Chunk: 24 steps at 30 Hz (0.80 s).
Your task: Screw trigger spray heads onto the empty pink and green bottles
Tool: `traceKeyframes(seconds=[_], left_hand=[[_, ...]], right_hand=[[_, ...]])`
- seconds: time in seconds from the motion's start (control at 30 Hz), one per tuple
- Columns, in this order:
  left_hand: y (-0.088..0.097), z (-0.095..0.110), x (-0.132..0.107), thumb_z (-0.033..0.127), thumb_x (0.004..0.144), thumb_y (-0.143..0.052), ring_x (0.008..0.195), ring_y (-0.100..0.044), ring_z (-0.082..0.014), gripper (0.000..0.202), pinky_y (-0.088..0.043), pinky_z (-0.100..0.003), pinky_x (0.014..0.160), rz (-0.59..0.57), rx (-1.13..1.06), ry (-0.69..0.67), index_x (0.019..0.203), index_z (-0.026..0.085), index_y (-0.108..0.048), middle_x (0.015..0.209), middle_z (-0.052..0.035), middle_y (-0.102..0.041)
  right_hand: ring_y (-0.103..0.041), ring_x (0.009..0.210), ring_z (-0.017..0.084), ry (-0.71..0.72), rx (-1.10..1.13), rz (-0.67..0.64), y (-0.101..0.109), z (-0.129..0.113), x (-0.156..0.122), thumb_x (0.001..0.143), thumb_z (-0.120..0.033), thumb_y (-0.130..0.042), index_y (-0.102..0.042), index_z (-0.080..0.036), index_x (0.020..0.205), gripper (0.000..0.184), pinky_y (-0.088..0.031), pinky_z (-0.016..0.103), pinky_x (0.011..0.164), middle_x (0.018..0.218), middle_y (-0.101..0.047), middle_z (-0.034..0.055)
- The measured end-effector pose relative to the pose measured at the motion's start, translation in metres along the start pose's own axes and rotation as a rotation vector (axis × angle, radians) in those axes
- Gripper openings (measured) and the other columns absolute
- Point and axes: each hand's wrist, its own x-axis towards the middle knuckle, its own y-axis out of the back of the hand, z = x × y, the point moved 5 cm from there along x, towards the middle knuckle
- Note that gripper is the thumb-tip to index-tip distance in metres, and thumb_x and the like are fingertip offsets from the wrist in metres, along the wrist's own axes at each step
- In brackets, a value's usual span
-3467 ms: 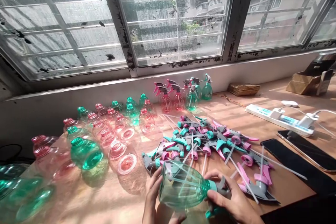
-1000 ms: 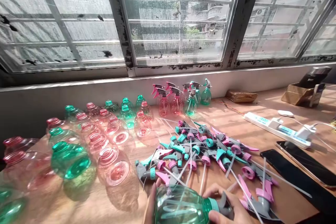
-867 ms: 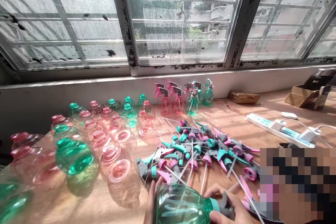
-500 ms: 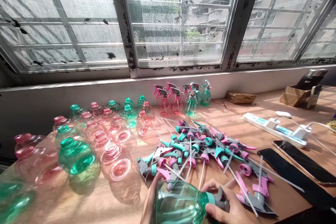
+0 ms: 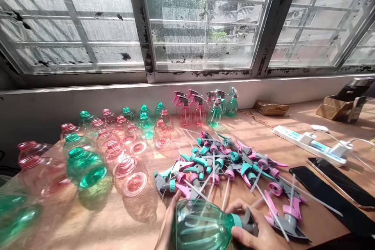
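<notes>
A clear green spray bottle lies on its side at the bottom of the view, its neck pointing right. My left hand is closed around the bottle's base end, partly hidden by it. At the neck, my right hand grips the teal collar and the grey spray head with thumb and fingers. Just beyond my hands lies a pile of loose pink, teal and grey spray heads with white dip tubes. Open pink bottles and green bottles stand to the left.
Several bottles with spray heads fitted stand by the wall below the window. To the right are a white power strip, two dark phones, a brown packet and a cardboard holder.
The view has shifted slightly. My hands keep their hold on the green bottle and its collar, with hardly any change in finger position.
</notes>
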Motion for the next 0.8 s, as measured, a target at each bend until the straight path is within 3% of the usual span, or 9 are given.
traceKeyframes(seconds=[0.17, 0.33, 0.5, 0.63, 0.8], left_hand=[[0.002, 0.003, -0.002, 0.052, 0.105, -0.056, 0.146, -0.054, -0.0376, 0.041, -0.034, -0.06, 0.126, -0.011, 0.004, -0.003, 0.127, 0.027, -0.079, 0.126, -0.008, -0.082], [0.003, 0.005, -0.008, 0.058, 0.103, -0.058, 0.151, -0.046, -0.0385, 0.043, -0.03, -0.06, 0.128, -0.014, 0.004, -0.006, 0.126, 0.028, -0.08, 0.138, -0.0072, -0.077], [0.0, 0.005, -0.016, 0.06, 0.096, -0.069, 0.154, -0.041, -0.0416, 0.05, -0.027, -0.064, 0.129, -0.016, -0.001, -0.015, 0.136, 0.031, -0.073, 0.148, -0.0082, -0.069], [0.0, 0.006, -0.02, 0.059, 0.091, -0.075, 0.155, -0.039, -0.0412, 0.058, -0.029, -0.059, 0.13, -0.019, 0.006, -0.023, 0.143, 0.033, -0.068, 0.152, -0.0064, -0.066], [-0.002, 0.005, -0.018, 0.053, 0.098, -0.069, 0.154, -0.041, -0.0412, 0.049, -0.033, -0.062, 0.127, -0.031, 0.013, -0.032, 0.14, 0.028, -0.071, 0.146, -0.007, -0.071]], right_hand=[[-0.058, 0.061, 0.017, -0.037, 0.014, -0.017, 0.001, 0.0, -0.004, 0.073, -0.073, -0.086, -0.066, -0.024, 0.102, 0.06, -0.039, 0.027, 0.057, 0.067, -0.062, -0.0043], [-0.064, 0.064, 0.021, -0.07, -0.041, 0.012, 0.006, 0.002, -0.006, 0.073, -0.072, -0.085, -0.066, -0.025, 0.106, 0.061, -0.046, 0.03, 0.063, 0.069, -0.065, -0.0038], [-0.061, 0.063, 0.019, -0.048, -0.024, 0.012, 0.007, 0.004, -0.005, 0.074, -0.07, -0.086, -0.064, -0.025, 0.104, 0.059, -0.046, 0.03, 0.061, 0.071, -0.062, -0.0045], [-0.062, 0.065, 0.019, -0.032, -0.022, 0.017, 0.005, 0.002, -0.006, 0.074, -0.071, -0.085, -0.065, -0.025, 0.102, 0.058, -0.048, 0.03, 0.062, 0.076, -0.061, -0.0037], [-0.062, 0.064, 0.019, -0.056, -0.003, 0.002, 0.002, 0.0, -0.006, 0.073, -0.072, -0.086, -0.064, -0.024, 0.103, 0.06, -0.046, 0.029, 0.062, 0.073, -0.063, -0.0041]])
